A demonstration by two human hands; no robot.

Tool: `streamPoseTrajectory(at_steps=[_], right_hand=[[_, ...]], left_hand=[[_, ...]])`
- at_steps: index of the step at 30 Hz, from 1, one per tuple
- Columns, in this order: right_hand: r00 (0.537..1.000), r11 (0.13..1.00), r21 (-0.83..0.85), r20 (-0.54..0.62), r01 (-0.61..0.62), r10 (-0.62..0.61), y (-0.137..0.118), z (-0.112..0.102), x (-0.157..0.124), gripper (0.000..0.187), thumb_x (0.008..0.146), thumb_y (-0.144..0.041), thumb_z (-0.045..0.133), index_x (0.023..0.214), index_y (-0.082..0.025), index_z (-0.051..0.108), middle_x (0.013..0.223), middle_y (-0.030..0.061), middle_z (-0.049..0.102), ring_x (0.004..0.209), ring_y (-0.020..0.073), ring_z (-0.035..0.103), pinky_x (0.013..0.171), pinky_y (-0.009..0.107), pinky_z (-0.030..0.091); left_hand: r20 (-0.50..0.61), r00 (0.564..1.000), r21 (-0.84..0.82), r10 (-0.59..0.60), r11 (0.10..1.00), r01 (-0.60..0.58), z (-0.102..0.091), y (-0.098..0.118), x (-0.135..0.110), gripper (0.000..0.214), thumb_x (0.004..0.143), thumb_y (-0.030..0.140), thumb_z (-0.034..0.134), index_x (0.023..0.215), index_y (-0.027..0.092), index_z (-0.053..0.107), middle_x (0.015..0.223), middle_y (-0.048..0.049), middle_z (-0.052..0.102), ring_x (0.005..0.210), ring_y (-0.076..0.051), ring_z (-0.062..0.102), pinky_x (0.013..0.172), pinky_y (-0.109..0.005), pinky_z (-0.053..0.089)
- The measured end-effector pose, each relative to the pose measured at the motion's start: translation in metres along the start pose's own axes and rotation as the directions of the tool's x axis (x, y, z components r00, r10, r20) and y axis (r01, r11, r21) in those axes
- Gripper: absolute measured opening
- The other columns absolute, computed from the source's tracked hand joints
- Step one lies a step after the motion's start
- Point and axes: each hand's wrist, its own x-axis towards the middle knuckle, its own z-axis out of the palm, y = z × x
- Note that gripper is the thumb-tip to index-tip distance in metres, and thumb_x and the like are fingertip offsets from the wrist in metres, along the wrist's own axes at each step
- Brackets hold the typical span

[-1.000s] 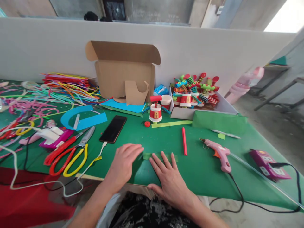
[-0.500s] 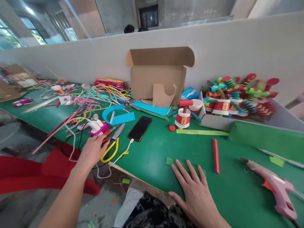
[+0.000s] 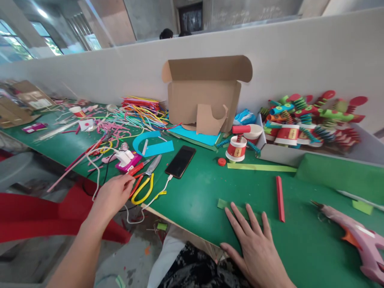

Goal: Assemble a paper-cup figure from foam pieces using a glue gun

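My left hand (image 3: 112, 196) reaches out to the left table edge. Its fingers are curled over the handles of the red scissors (image 3: 138, 167), which lie beside the yellow-handled scissors (image 3: 144, 189). My right hand (image 3: 255, 248) lies flat with fingers spread on the green table (image 3: 195, 192). Its fingertips press a green paper strip (image 3: 222, 203). A red stick (image 3: 280, 198) lies just right of that strip. A pink glue gun (image 3: 357, 236) rests further right.
A black phone (image 3: 180, 161) on a cable lies past the scissors. Behind stand an open cardboard box (image 3: 204, 96), a red-and-white paper-cup toy (image 3: 237, 148), a tray of finished toys (image 3: 300, 120) and a heap of pipe cleaners (image 3: 141, 110). A red chair (image 3: 36, 216) sits left.
My left hand left the green strip, swung left to the scissors and closed over the red handles. My head turned left. The right hand stayed flat on the strip.
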Motion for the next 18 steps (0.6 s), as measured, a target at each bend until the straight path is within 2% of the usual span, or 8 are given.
streamPoseTrajectory(at_steps=[3, 5, 8, 12, 13, 15, 16, 18], right_hand=[[0.996, 0.999, 0.018, 0.084, -0.034, 0.032, -0.003, -0.005, 0.002, 0.077, 0.091, -0.067, 0.036, 0.154, -0.025, 0.023, 0.152, 0.0047, 0.043, 0.141, 0.0421, 0.032, 0.110, 0.069, 0.022], [0.983, 0.997, 0.030, 0.172, -0.064, 0.058, -0.005, -0.011, 0.005, 0.078, 0.090, -0.069, 0.037, 0.152, -0.023, 0.030, 0.154, 0.0055, 0.041, 0.142, 0.0422, 0.030, 0.111, 0.069, 0.021], [0.955, 0.994, 0.042, 0.283, -0.105, 0.089, -0.009, -0.023, 0.010, 0.077, 0.089, -0.070, 0.038, 0.150, -0.024, 0.035, 0.155, 0.0049, 0.038, 0.143, 0.0424, 0.027, 0.112, 0.069, 0.020], [0.942, 0.992, 0.046, 0.322, -0.116, 0.095, -0.010, -0.030, 0.013, 0.076, 0.088, -0.070, 0.041, 0.150, -0.027, 0.035, 0.156, 0.0041, 0.036, 0.144, 0.0425, 0.026, 0.112, 0.070, 0.020], [0.947, 0.993, 0.043, 0.310, -0.106, 0.088, -0.010, -0.029, 0.012, 0.076, 0.089, -0.070, 0.041, 0.150, -0.026, 0.035, 0.156, 0.0040, 0.036, 0.143, 0.0426, 0.027, 0.112, 0.070, 0.021], [0.964, 0.996, 0.031, 0.256, -0.081, 0.071, -0.008, -0.024, 0.008, 0.075, 0.089, -0.069, 0.040, 0.150, -0.026, 0.036, 0.155, 0.0039, 0.038, 0.142, 0.0430, 0.029, 0.110, 0.070, 0.023], [0.974, 0.997, 0.022, 0.217, -0.068, 0.062, -0.007, -0.020, 0.006, 0.074, 0.090, -0.068, 0.039, 0.150, -0.025, 0.036, 0.155, 0.0040, 0.039, 0.142, 0.0433, 0.030, 0.109, 0.070, 0.024], [0.990, 0.999, 0.007, 0.132, -0.049, 0.048, -0.004, -0.012, 0.003, 0.072, 0.091, -0.067, 0.037, 0.150, -0.026, 0.035, 0.153, 0.0042, 0.042, 0.141, 0.0433, 0.032, 0.108, 0.070, 0.025]], left_hand=[[0.007, 1.000, -0.011, 0.019, 1.000, -0.019, 0.001, 0.009, -0.009, 0.039, 0.093, 0.033, 0.034, 0.092, 0.018, 0.069, 0.096, -0.0111, 0.074, 0.088, -0.027, 0.067, 0.071, -0.033, 0.049], [-0.048, 0.999, 0.023, 0.024, 0.999, -0.023, 0.003, 0.015, -0.014, 0.042, 0.095, 0.036, 0.031, 0.094, 0.017, 0.068, 0.098, -0.0125, 0.074, 0.091, -0.029, 0.067, 0.072, -0.035, 0.049], [-0.147, 0.985, 0.016, 0.092, 0.996, -0.091, 0.008, 0.027, -0.018, 0.045, 0.095, 0.040, 0.029, 0.090, 0.017, 0.068, 0.093, -0.0127, 0.074, 0.086, -0.029, 0.067, 0.069, -0.036, 0.049], [-0.250, 0.955, -0.092, 0.158, 0.978, -0.186, 0.002, 0.044, -0.020, 0.043, 0.095, 0.042, 0.032, 0.089, 0.019, 0.068, 0.089, -0.0109, 0.075, 0.083, -0.027, 0.069, 0.068, -0.034, 0.049], [-0.275, 0.953, -0.103, 0.127, 0.982, -0.161, -0.003, 0.045, -0.019, 0.043, 0.095, 0.043, 0.033, 0.090, 0.019, 0.069, 0.090, -0.0107, 0.075, 0.083, -0.027, 0.069, 0.067, -0.033, 0.049], [-0.300, 0.954, -0.078, 0.006, 0.996, -0.031, -0.012, 0.038, -0.016, 0.044, 0.095, 0.043, 0.033, 0.093, 0.018, 0.069, 0.091, -0.0112, 0.075, 0.082, -0.026, 0.070, 0.064, -0.032, 0.048], [-0.282, 0.958, -0.048, -0.059, 0.998, 0.047, -0.016, 0.032, -0.014, 0.044, 0.095, 0.042, 0.034, 0.094, 0.017, 0.070, 0.091, -0.0114, 0.076, 0.081, -0.026, 0.070, 0.063, -0.032, 0.047], [-0.166, 0.976, 0.010, -0.145, 0.989, 0.148, -0.022, 0.018, -0.011, 0.040, 0.094, 0.038, 0.036, 0.095, 0.018, 0.070, 0.092, -0.0104, 0.076, 0.082, -0.026, 0.070, 0.063, -0.030, 0.046]])
